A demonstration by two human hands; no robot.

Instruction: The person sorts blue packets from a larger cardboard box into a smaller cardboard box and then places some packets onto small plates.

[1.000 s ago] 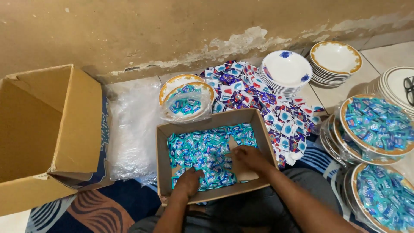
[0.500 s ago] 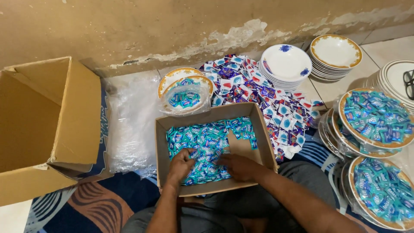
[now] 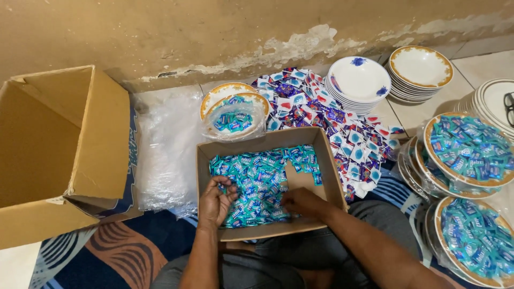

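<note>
A shallow cardboard tray (image 3: 326, 166) lies in front of my knees, filled with several small teal wrapped candies (image 3: 257, 174). My left hand (image 3: 216, 200) is inside the tray at its left side, fingers curled around a few of the candies. My right hand (image 3: 302, 202) rests palm down on the candies near the tray's front right, fingers together. Just beyond the tray stands a gold-rimmed plate wrapped in clear plastic (image 3: 235, 115) with a few candies on it.
A big open cardboard box (image 3: 59, 155) lies at the left, clear plastic sheet (image 3: 166, 150) beside it. A pile of mixed-colour candies (image 3: 332, 123) sits behind the tray. Stacked white bowls (image 3: 358, 80) and plates (image 3: 420, 67) stand at the back right; candy-filled wrapped plates (image 3: 466, 152) at the right.
My left hand has slid from the tray's front toward its left side and closed on candies. My right hand has drawn back toward the front right. The view has shifted slightly.
</note>
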